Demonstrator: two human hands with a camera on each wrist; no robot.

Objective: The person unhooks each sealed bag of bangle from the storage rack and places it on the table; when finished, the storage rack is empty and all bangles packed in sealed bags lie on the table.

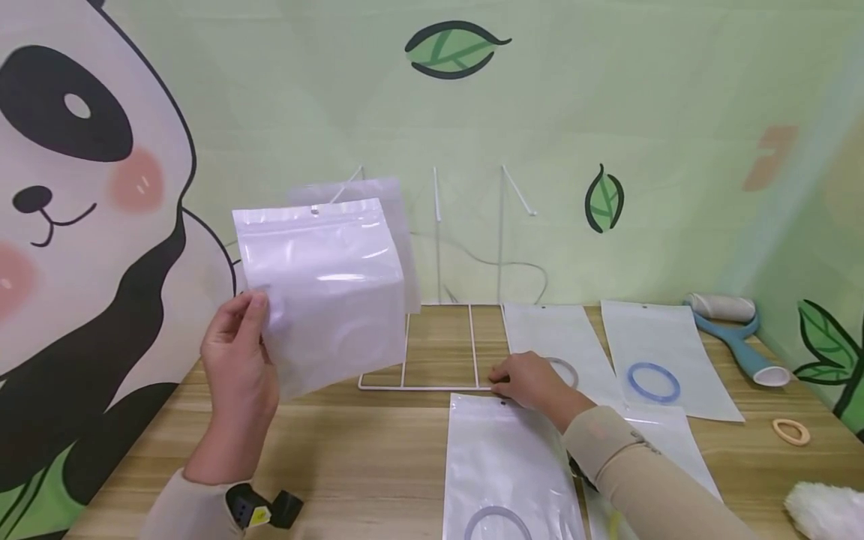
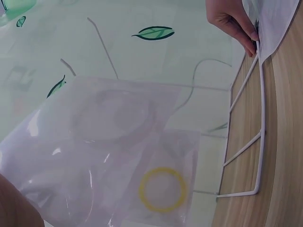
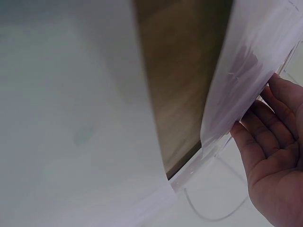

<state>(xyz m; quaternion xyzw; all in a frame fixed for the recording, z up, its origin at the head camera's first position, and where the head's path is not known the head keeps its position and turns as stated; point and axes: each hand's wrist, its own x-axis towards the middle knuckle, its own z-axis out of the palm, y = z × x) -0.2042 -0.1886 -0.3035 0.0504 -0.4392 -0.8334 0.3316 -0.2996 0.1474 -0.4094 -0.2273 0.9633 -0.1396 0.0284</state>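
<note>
My left hand (image 1: 239,360) pinches the left edge of a white zip pouch (image 1: 324,300) with a hang hole, lifted in front of the rack's left side. A ring shows faintly through this pouch. Behind it another pouch (image 1: 408,247) hangs on the white wire display rack (image 1: 425,388); in the left wrist view a yellow ring (image 2: 162,189) shows through it. The fingertips of my right hand (image 1: 533,382) grip the front right corner of the rack's base. Just below that hand lies a pouch (image 1: 506,457) holding a pale purple ring.
Pouches with a grey ring (image 1: 563,371) and a blue ring (image 1: 653,382) lie right of the rack. Farther right are a blue-handled lint roller (image 1: 739,337), a small orange ring (image 1: 791,432) and a white fluffy thing (image 1: 823,510). A green printed backdrop (image 1: 641,97) stands behind.
</note>
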